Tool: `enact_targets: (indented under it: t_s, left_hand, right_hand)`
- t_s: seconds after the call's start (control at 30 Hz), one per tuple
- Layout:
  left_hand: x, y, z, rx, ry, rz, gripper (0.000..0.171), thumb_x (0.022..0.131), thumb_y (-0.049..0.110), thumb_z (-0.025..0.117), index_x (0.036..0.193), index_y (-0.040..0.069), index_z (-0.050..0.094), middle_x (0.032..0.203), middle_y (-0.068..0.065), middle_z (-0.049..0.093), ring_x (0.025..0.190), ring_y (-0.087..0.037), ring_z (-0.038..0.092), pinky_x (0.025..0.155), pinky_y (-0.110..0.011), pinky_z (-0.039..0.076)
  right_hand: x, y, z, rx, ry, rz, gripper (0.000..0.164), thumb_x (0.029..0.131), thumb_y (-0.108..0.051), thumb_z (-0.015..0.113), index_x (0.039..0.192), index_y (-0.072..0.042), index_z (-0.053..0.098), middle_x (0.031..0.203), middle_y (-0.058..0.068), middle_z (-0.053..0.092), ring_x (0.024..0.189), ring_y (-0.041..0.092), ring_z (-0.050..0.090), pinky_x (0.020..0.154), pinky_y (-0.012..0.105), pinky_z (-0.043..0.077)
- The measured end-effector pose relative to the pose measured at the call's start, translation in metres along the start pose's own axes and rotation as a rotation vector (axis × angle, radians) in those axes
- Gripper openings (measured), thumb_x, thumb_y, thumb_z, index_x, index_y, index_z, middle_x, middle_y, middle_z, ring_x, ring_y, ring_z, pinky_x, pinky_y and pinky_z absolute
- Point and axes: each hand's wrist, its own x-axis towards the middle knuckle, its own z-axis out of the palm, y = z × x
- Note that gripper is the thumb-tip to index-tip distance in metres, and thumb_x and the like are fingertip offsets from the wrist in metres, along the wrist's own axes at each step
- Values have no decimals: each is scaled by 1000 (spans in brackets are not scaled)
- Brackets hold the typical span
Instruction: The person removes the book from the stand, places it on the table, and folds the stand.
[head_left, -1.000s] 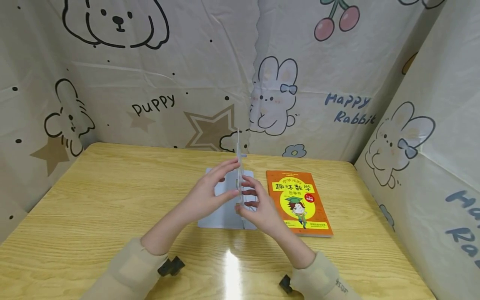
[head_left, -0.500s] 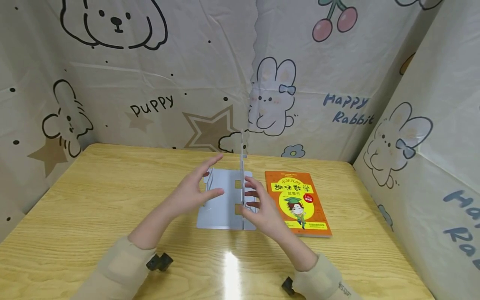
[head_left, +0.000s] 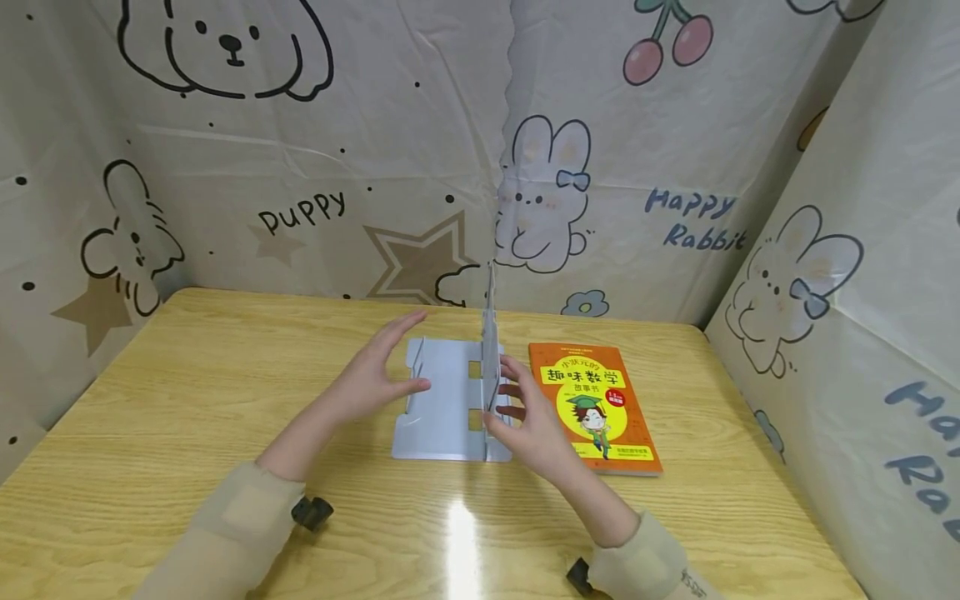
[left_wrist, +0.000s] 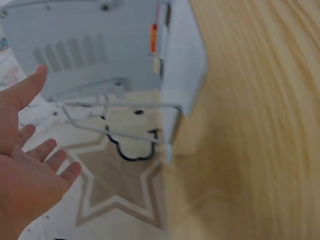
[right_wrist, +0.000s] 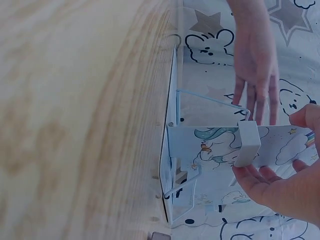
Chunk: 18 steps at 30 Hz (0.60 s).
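Observation:
A pale blue-white metal book stand stands mid-table in the head view. Its flat base plate (head_left: 442, 417) lies on the wood, and its panel (head_left: 491, 350) rises nearly upright, edge-on to me. In the right wrist view the panel bears a unicorn print (right_wrist: 217, 145), and a wire support (right_wrist: 215, 100) sticks out from the base. My right hand (head_left: 528, 421) grips the panel, fingers on its right face and thumb at its near edge. Spread and holding nothing, my left hand (head_left: 367, 379) hovers by the base's left side, near a thin raised wire piece (head_left: 417, 375).
An orange book (head_left: 596, 408) with a yellow cover design lies flat just right of the stand. Behind the wooden table (head_left: 247, 375) hangs a cartoon-print cloth (head_left: 420, 150), which also closes off both sides.
My left hand has come away from the panel toward the left. The panel has tipped slightly rightward with my right hand on it, and the base's left part is now uncovered.

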Motion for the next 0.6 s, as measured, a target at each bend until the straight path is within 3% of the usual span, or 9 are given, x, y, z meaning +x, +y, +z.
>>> enact_targets:
  t_s: [0.27,0.5,0.6]
  left_hand:
    - [9,-28,2,-47,-61,-18,85,73,36,70,140,35,18,147,5,18,132,-29,21,103,-53,25]
    - [15,-40,2,-79,-124,-24,88,69,48,69,141,31,20,145,9,23,131,-27,25,105,-46,25]
    - [18,-45,3,-78,-155,-18,90,68,46,70,141,28,20,144,7,24,131,-24,25,107,-44,22]
  right_hand:
    - [-2,-1,0,2,8,18,71,76,0,61,136,-12,26,136,13,36,113,35,45,92,47,43]
    - [-2,-1,-1,5,13,17,71,76,1,60,137,-14,26,135,10,36,113,34,45,92,48,42]
    - [-2,0,-1,3,13,17,71,76,1,60,136,-14,26,135,10,36,113,34,45,92,48,42]
